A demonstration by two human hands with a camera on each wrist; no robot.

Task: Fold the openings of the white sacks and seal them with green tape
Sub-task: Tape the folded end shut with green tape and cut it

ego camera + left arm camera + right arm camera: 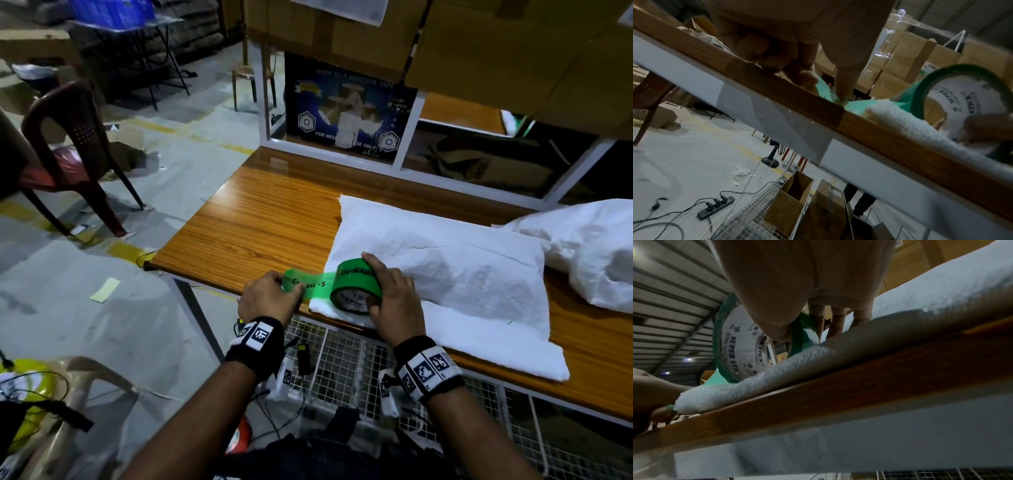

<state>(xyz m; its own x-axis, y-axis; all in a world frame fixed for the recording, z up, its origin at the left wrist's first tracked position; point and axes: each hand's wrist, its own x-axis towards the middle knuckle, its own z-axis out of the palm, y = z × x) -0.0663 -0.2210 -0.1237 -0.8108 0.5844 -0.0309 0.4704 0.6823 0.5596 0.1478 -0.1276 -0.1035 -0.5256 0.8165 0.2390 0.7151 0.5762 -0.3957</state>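
Head: above, facing down and forward over the wooden table (260, 219).
Left wrist: below the table edge, facing up, close.
Right wrist: likewise.
Shared: green tape roll (356, 286), lower centre.

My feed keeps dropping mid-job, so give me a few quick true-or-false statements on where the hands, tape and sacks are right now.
1. The right hand grips the tape roll. True.
2. The roll stands on the floor. False: it stands on the near edge of the flat sack.
3. The left hand pinches the pulled-out tape end. True.
4. The tape is red. False: green.
5. A second sack lies to the right on the table. True.
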